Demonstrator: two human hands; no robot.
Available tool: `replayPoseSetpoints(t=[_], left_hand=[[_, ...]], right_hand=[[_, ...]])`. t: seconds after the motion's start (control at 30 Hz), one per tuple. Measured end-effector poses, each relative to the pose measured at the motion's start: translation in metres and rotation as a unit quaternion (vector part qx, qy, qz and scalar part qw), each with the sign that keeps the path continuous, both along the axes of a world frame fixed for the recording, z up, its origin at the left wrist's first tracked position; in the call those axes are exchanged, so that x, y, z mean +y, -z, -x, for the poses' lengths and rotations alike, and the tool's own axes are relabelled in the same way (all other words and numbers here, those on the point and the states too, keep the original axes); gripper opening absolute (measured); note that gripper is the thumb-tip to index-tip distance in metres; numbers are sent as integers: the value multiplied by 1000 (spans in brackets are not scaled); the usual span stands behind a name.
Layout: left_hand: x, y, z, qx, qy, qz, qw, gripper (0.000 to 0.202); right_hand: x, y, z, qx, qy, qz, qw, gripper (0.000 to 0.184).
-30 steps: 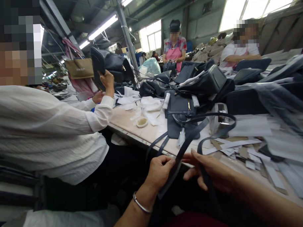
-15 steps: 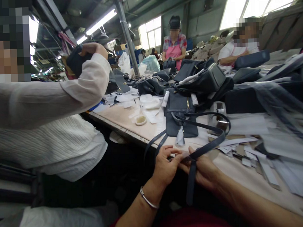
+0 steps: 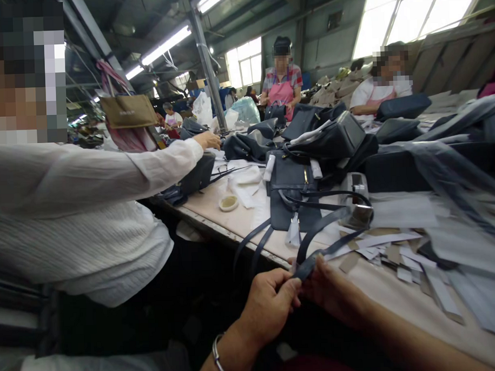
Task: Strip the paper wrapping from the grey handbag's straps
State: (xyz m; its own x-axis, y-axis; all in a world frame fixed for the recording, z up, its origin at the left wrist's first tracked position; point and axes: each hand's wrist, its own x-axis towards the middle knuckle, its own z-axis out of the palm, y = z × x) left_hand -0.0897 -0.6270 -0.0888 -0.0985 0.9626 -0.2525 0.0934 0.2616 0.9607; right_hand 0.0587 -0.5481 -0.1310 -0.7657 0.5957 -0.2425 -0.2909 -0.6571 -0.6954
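Cluttered table [image 3: 232, 218], hands pinching strap [image 3: 314, 229]

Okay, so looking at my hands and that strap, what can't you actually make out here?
Head view only:
- Where the strap ends: pinched between the left hand and right hand, its tip is covered by the fingers.
- How the strap joins the bag: too small, and crossed by other straps.
- The right forearm: cut off by the bottom edge.
- What is in the small dish: too small.
- The right side of the table: blurred.
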Motion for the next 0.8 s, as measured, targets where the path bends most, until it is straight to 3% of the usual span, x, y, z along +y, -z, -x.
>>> replayPoseSetpoints(t=[0.07,0.17,0.23,0.33,0.47,0.6,0.63,0.7,0.73,0.8], left_hand=[[3,3,3,51,-13,-3,999,31],[6,14,1,108,-6,-8,994,36],[8,21,3,112,19,-21,993,36],[14,24,12,98,66,-22,993,30],[27,22,27,145,77,-26,986,26],[60,21,52,151,202,-58,966,27],[73,23,63,159,203,-79,963,27],[106,29,91,224,116,-131,959,25],[122,34,107,286,40,-155,945,22],[152,48,137,365,-19,-165,916,23]], right_hand=[[-1,5,-5,-47,-27,-82,995,50],[1,12,-4,-168,19,-179,969,43],[5,15,-2,-228,32,-214,949,47],[13,18,-1,-269,-7,-255,929,53],[25,27,-4,-275,-45,-247,928,52],[35,31,-9,-289,-25,-221,931,53],[37,29,-10,-285,-21,-223,932,54],[41,23,-13,-280,-31,-231,931,55],[42,20,-14,-278,-40,-232,931,56],[44,16,-13,-277,-55,-227,932,60]])
